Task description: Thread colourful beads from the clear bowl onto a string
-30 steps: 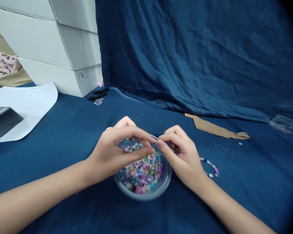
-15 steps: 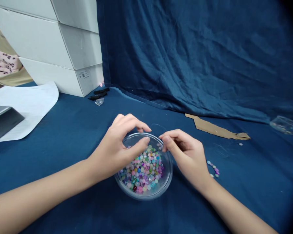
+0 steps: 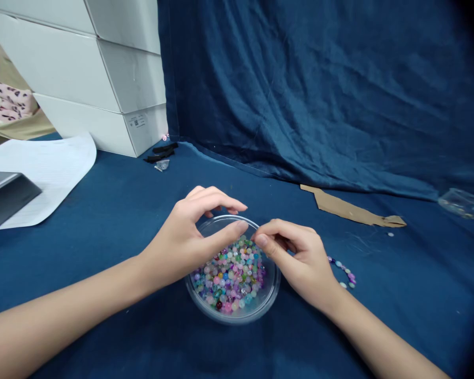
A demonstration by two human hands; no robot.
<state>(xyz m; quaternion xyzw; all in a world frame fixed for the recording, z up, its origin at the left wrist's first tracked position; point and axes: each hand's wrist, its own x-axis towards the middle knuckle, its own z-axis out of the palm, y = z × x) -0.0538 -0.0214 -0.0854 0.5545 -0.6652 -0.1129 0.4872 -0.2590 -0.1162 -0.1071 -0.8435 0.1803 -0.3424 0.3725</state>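
A round clear plastic bowl [image 3: 274, 292] holds a heap of small multicoloured beads [image 3: 233, 281]. My left hand [image 3: 197, 231] is over the bowl's left side, its thumb and fingers apart with a gap between them. At the right rim, my right hand [image 3: 296, 258] has thumb and forefinger pinched together; whatever lies between the tips is too small to make out. Beyond the right wrist, a curved row of purple, white and pale blue beads [image 3: 349, 275] rests on the blue cloth, partly hidden by the hand.
White boxes [image 3: 75, 68] are stacked at the back left, near a sheet of paper [image 3: 63, 184] and a dark grey object [image 3: 8, 197]. Torn brown cardboard [image 3: 351, 209] lies at right before a blue curtain [image 3: 319, 95]. A clear container [image 3: 462, 204] sits far right.
My right hand has shifted slightly left and down to the bowl's rim, uncovering more of the bead row. My left hand has barely moved and keeps its spread shape.
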